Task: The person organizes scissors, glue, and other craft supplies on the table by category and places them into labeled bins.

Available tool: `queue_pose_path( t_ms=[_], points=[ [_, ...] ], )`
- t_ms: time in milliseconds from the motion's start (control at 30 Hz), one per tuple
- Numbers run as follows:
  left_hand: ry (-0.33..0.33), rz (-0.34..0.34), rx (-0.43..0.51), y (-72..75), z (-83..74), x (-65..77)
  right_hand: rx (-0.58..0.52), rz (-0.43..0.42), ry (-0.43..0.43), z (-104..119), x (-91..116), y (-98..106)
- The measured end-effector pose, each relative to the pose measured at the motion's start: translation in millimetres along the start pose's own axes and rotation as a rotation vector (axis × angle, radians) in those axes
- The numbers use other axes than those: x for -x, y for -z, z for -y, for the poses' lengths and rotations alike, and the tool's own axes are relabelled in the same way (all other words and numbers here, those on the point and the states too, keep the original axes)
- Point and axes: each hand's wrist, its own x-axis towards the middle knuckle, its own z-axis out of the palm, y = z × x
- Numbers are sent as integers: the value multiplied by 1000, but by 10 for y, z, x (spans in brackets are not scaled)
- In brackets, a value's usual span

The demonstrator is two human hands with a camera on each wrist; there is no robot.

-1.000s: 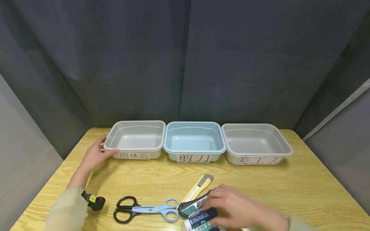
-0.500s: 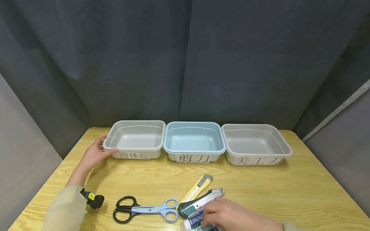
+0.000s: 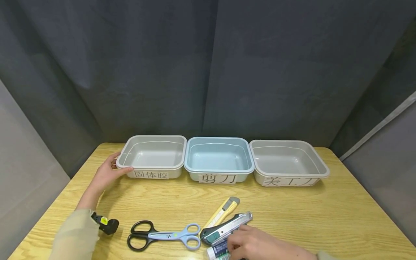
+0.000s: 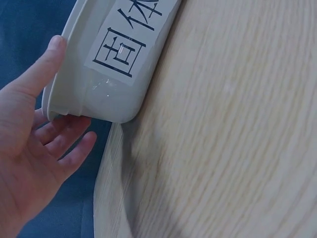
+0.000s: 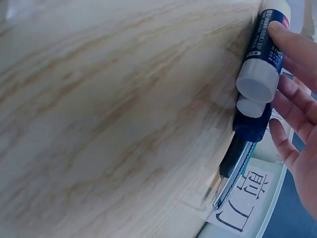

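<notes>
At the front left corner of the left grey bin [image 3: 154,153], my left hand [image 3: 107,175] holds the rim. In the left wrist view its thumb lies on the rim and the other fingers reach under it. My right hand [image 3: 253,243] pinches a glue stick [image 5: 265,42] with a dark blue label and white cap, lying at the table's front. Close below it in the right wrist view is another dark blue glue stick [image 5: 251,128]. A dark green box cutter [image 3: 225,229] lies just beyond, against a yellow box cutter [image 3: 222,213]. The right fingertips are partly hidden in the head view.
Scissors [image 3: 167,235] with blue loops at one end and black loops at the other lie front left. A blue bin [image 3: 219,170] and another grey bin [image 3: 289,175] continue the labelled row on the wooden table [image 3: 341,216]. A dark curtain [image 3: 208,72] hangs behind.
My right hand has moved down from over the green box cutter onto the glue sticks, baring the cutter's blade end. My left hand has stayed at the grey bin's corner.
</notes>
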Motion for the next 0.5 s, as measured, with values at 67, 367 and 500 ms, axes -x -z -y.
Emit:
queue_pose_path(
  t_ms=[67,367,500],
  points=[
    [6,-4,-3,-2,-3,4,9,-14,12,3,-6,-4],
    [10,-22,-8,-17,4,24,47,4,47,13,-44,-7],
    [-1,-25,-3,-33,20,24,-9,88,27,-12,-68,33]
  ],
)
